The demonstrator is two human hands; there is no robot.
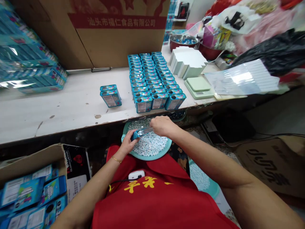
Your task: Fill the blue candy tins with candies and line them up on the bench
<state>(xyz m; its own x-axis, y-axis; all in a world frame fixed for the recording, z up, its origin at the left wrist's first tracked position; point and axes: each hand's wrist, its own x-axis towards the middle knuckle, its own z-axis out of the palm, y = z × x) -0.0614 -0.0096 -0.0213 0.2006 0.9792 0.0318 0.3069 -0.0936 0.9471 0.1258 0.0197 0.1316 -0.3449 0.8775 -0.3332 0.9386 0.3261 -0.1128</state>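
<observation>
Lower centre of frame: tin (140, 132) held over tray (164, 152), long axis running left-right; left hand (127, 143) clasped round near end; right hand (162, 125) pinched at far end.

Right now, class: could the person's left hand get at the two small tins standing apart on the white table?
Probably not freely: the left hand holds a tin, though nothing blocks the two tins.

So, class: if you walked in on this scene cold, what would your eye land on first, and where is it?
Probably the block of blue tins packed in three tight rows on the white table, with two more tins standing apart to their left. Below the table edge, the left hand and right hand hold a small blue container over a teal tray heaped with pale tablets.
</observation>
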